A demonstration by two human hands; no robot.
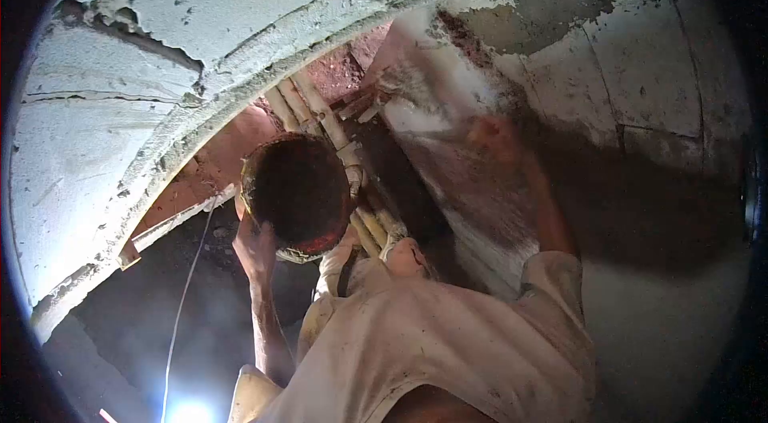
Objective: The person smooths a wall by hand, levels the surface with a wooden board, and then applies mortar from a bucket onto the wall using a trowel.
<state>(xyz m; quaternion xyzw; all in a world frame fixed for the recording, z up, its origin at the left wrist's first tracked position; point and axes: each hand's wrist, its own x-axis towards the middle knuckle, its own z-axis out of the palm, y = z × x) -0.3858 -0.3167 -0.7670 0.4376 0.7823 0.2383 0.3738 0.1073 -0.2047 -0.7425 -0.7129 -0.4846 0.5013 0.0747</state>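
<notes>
A round, dark pan [320, 247] is tilted toward me left of centre, its inside too dark to make out. My left hand [254, 243] grips its lower left rim, fingers closed over the edge. To the right, my right hand [494, 137] is stretched out close to the curved wall [480, 191]. Motion smears its fingers, so whether it holds anything is hidden. Pale dust or powder [420, 91] is spread in a blur on the wall beside this hand.
Bamboo poles [308, 107] run beneath me, with my foot [406, 257] on or beside them. A dark gap [400, 175] lies right of the poles. A rough concrete arch edge [264, 75] curves overhead. A thin cable [186, 291] hangs at left above a bright lamp [192, 411].
</notes>
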